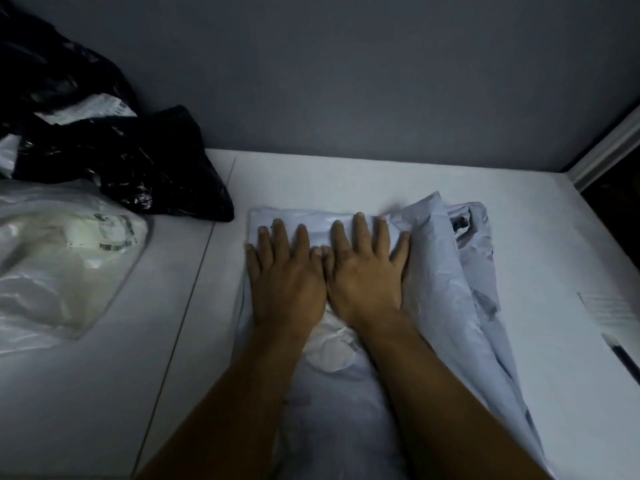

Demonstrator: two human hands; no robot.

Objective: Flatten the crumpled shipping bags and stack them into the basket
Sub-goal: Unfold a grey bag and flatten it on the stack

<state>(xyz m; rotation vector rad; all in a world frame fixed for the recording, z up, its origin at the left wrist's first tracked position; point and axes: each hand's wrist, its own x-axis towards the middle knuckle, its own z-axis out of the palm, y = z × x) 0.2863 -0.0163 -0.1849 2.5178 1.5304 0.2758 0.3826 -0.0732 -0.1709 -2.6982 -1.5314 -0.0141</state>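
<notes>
A pale grey shipping bag [446,282] lies on the white table [363,174] in the middle of the view. Its left part is pressed flat and its right side is still bunched in creases. My left hand [285,275] and my right hand [363,268] lie side by side on it, palms down, fingers straight and spread, pressing it against the table. A white label shows between my wrists. No basket is in view.
A crumpled black bag [114,147] with a white label sits piled at the far left against the grey wall. A translucent white bag [59,261] lies at the left. A flat sheet [609,310] lies at the right table edge.
</notes>
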